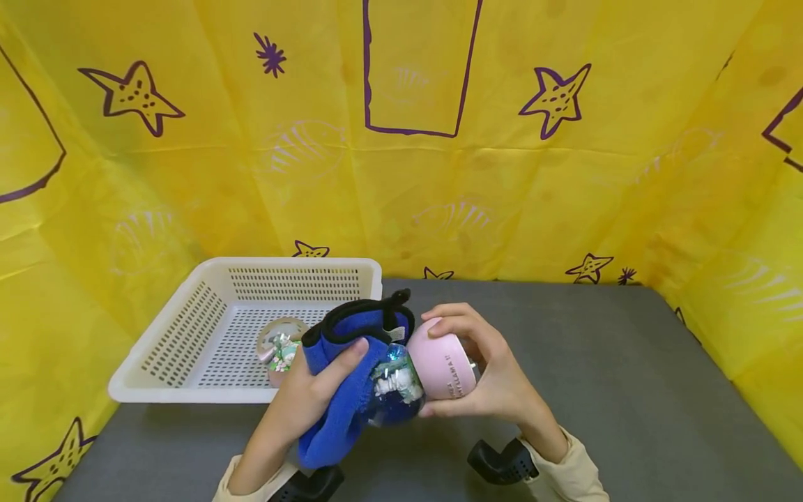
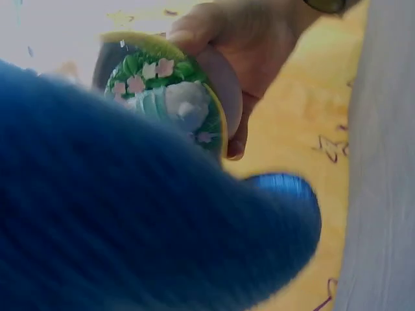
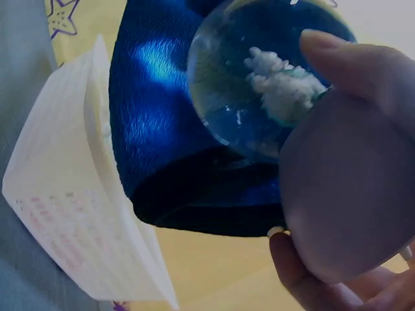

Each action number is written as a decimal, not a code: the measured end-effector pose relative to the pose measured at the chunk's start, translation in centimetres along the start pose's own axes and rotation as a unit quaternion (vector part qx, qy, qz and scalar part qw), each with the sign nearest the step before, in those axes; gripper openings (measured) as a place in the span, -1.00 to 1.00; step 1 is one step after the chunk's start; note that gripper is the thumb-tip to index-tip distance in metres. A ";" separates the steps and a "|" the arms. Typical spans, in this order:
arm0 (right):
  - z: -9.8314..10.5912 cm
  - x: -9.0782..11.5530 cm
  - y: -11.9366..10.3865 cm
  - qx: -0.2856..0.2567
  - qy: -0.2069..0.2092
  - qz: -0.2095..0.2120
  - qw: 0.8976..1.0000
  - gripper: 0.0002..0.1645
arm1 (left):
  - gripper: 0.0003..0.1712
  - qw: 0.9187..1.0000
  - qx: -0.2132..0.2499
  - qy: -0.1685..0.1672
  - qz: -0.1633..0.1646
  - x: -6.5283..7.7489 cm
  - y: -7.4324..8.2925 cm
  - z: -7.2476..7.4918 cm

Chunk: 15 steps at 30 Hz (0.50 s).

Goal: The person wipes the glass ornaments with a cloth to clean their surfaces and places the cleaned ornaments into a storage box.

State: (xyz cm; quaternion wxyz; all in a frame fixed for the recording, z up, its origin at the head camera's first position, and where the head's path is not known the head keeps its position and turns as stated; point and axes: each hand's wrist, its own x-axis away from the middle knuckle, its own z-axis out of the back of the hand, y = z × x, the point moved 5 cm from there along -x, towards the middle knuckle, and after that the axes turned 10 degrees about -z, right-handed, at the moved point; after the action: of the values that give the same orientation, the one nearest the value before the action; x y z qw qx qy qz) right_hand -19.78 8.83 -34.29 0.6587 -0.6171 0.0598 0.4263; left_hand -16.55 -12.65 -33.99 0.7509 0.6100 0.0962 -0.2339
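A snow globe (image 1: pixel 395 397) lies tilted on its side between both hands, above the table. Its pink base (image 1: pixel 442 362) is gripped by my right hand (image 1: pixel 498 369), thumb and fingers spread around it. My left hand (image 1: pixel 304 397) holds a blue cloth (image 1: pixel 341 404) with black edging against the glass dome, thumb on top. White figures show inside the dome (image 3: pixel 227 84) in the right wrist view. Pink flowers and green leaves appear in the globe (image 2: pixel 155 84) in the left wrist view, where a blurred blue shape covers much of the foreground.
A white perforated plastic basket (image 1: pixel 169 376) stands at the left on the grey table (image 1: pixel 602 376). Inside it lies another roundish ornament (image 1: pixel 282 355) with green and white parts, partly hidden by my left hand. A yellow patterned cloth (image 1: pixel 489 195) hangs behind the table and at its sides.
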 end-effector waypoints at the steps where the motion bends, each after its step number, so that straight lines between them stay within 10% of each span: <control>1: 0.0 0.0 0.0 -0.011 -0.002 0.001 1.000 0.04 | -0.68 1.000 0.017 0.002 0.011 0.0 -0.1 0.0; 7: 0.0 0.0 0.0 -0.061 -0.001 0.013 0.998 -0.02 | -0.60 0.987 0.130 0.021 0.095 0.5 -0.5 -0.5; 15: 0.2 -0.2 0.2 -0.081 0.026 0.033 0.996 -0.06 | -0.56 0.975 0.138 0.032 0.168 0.8 -0.9 -0.5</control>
State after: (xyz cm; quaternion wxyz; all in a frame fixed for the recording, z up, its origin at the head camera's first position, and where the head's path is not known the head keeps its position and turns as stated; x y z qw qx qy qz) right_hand -20.12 8.84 -34.32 0.5903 -0.6771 0.0626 0.4349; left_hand -16.23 -12.46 -35.27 0.6843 0.7227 -0.0171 -0.0957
